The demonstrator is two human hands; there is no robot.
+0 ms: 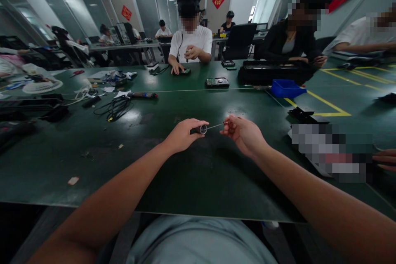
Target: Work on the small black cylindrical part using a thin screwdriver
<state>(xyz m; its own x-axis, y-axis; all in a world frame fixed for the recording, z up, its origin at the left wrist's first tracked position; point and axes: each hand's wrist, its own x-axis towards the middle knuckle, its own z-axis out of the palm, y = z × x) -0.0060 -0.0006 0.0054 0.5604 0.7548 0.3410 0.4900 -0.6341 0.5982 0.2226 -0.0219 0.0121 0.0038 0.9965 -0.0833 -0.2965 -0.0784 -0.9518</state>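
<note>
Above the green table (185, 181), my left hand (184, 134) grips a small dark cylinder (203, 129) between thumb and fingers. Its round, silvery open end faces toward me and to the right. My right hand (246, 132) is closed on a slim tool with a thin metal shaft (215, 126) and a bit of red at the fingertips; its exact kind is unclear. The shaft's left end meets the cylinder's rim or reaches just inside it; I cannot tell which.
A corded tool with a dark handle (144, 95) lies at the left beside coiled black cable (116, 107). Ahead is an opened electronic unit (217, 82). A blue bin (287, 88) stands right. Across the table a person in white (198, 43) works. Another person's hand (385, 160) shows at right.
</note>
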